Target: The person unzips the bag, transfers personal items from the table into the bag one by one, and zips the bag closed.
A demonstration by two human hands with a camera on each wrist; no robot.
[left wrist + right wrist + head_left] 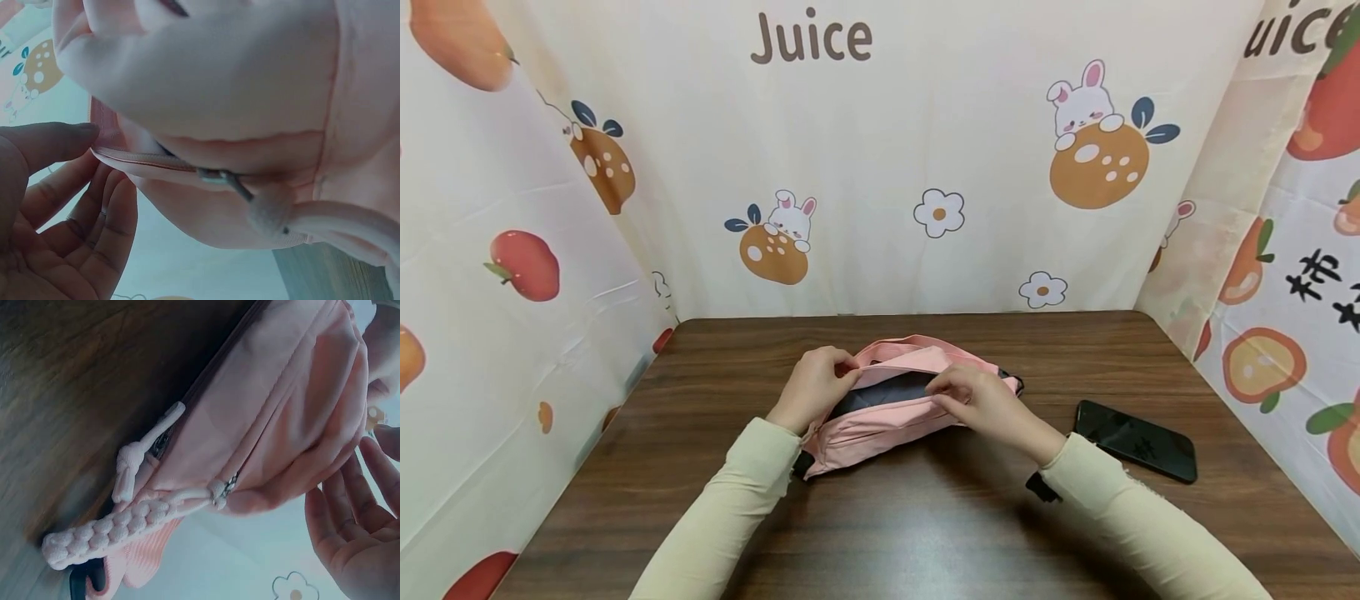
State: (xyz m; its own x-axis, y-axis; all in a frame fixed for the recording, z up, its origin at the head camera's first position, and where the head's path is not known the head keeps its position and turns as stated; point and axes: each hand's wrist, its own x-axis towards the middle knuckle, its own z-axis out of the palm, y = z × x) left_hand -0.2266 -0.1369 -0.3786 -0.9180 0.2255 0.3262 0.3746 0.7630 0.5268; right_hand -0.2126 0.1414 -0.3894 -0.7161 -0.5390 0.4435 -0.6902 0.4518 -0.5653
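A pink waist bag (880, 435) lies on the table with its zipped mouth spread apart, showing a dark grey lining (883, 393). At the left end of the opening, my left hand (815, 390) pinches the rim between thumb and fingers. My right hand (981, 402) pinches the rim towards the right end. In the left wrist view, a zipper slider (214, 175) with a corded pull sits along the edge. A braided pink pull (112, 530) hangs from another zipper in the right wrist view. The bottom of the bag's inside is hidden.
A black smartphone (1135, 440) lies on the brown wooden table (880, 542), right of the bag. A black buckle (1042, 487) rests beside my right sleeve. Printed cloth curtains (880, 150) stand behind and on both sides of the table.
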